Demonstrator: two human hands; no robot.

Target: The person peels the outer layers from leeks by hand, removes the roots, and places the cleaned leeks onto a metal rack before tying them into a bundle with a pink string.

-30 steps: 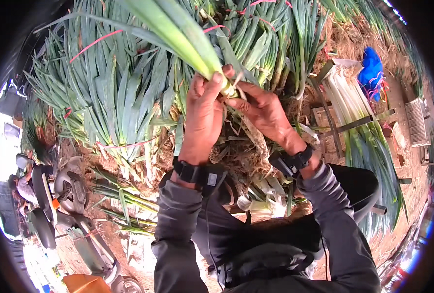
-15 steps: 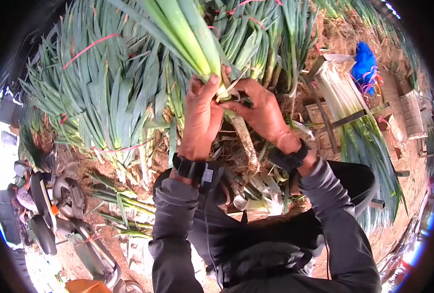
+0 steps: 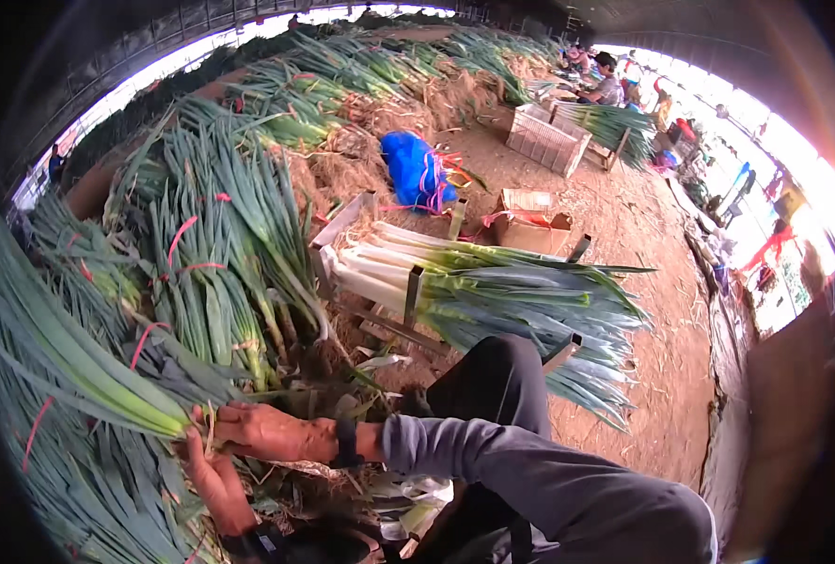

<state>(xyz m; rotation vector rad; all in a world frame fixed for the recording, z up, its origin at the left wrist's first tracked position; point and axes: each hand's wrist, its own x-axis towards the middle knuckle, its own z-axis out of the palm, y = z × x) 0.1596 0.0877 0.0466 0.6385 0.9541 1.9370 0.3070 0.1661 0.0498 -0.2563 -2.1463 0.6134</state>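
left hand, right hand, both clamped on one leek near its base, tied bundles beside

Green leek, blue bundle, grey sleeve

Bright glare at right, curved dark rim.

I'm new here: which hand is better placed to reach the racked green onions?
Probably the right hand: it's nearer the racked green onions than the left hand; both are at another onion.
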